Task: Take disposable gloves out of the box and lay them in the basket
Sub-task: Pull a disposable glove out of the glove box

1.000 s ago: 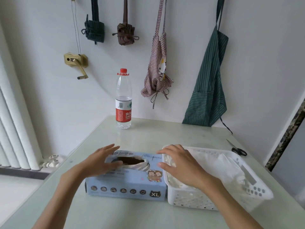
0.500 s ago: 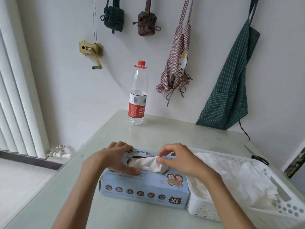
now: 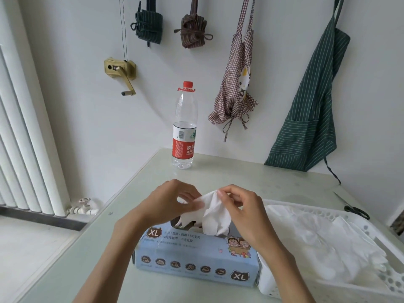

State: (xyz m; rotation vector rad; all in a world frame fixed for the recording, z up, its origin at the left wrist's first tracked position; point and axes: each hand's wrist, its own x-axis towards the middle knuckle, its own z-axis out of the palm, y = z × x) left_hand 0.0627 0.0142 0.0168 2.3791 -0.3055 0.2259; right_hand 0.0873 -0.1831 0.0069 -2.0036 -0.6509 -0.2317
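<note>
A white disposable glove [image 3: 215, 217] stands partly drawn out of the opening of the light blue XL glove box [image 3: 196, 256], its upper edge pinched by the left hand [image 3: 172, 202] and the right hand [image 3: 242, 213], both held above the box. Just beside the box on its right sits the white perforated basket [image 3: 391, 278], holding a loose pile of white gloves [image 3: 317, 239]. Both rest on the pale table [image 3: 240, 171], with a water bottle [image 3: 184, 127] near the wall and scissors [image 3: 354, 207] at the far right.

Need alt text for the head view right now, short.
Both hands, left hand and right hand, pinch a white glove half out of the blue glove box on the table. A white basket holding gloves sits right of the box.
</note>
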